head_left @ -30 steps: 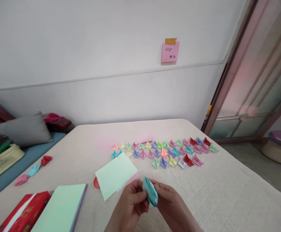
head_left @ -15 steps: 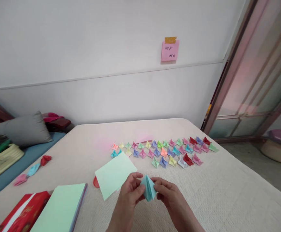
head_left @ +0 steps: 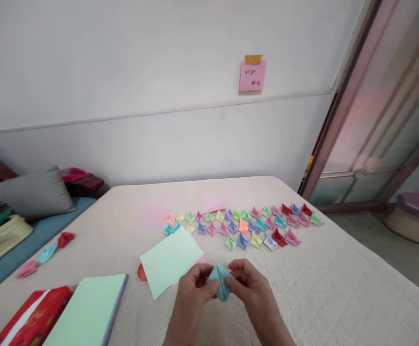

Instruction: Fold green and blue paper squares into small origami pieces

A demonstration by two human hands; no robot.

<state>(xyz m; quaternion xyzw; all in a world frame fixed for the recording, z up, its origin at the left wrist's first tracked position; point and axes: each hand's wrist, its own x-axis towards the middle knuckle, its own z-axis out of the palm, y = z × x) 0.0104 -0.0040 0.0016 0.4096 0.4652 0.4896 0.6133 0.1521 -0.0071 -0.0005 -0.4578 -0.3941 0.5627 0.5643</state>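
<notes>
In the head view, the left hand (head_left: pixel 196 287) and the right hand (head_left: pixel 248 284) pinch a folded light-blue paper (head_left: pixel 220 279) between them, above the table (head_left: pixel 324 278). Beyond the hands stand rows of small folded papers (head_left: pixel 243 227); green sheets (head_left: pixel 171 259) lie just left of them.

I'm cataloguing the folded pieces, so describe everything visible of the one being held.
The light blue folded piece looks like thin, matte paper. It is diamond-like in outline, with a pointed top, a central fold line and layered edges gathering toward the lower tip. It is held upright above the pale textured cloth, between the left hand and right hand, both thumbs pressing its near face.
</notes>
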